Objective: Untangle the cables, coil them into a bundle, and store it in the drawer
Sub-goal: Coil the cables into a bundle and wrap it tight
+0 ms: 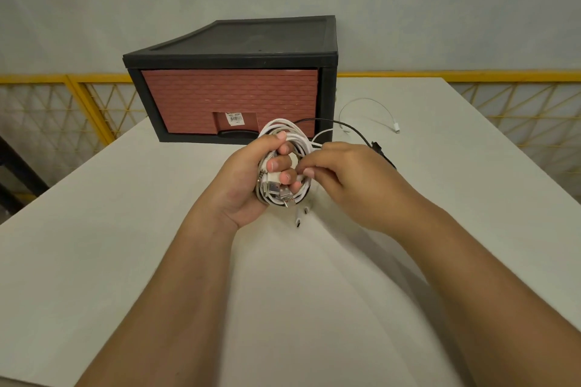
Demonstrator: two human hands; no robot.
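Note:
My left hand (248,176) grips a coiled bundle of white cables (294,135) above the middle of the table, with USB plugs (279,192) sticking out at the bottom. My right hand (342,179) pinches a white strand at the coil's right side. A black cable (342,126) trails from the bundle to the right, behind my right hand. A thin white cable end (367,104) arcs loose over the table to a small plug at the right. The drawer (229,97), red-brown with a brick pattern, sits shut in its black case (328,94) behind the bundle.
The white table (125,229) ends at the left and right, with a yellow mesh railing (78,104) beyond it. A grey wall stands behind the drawer case.

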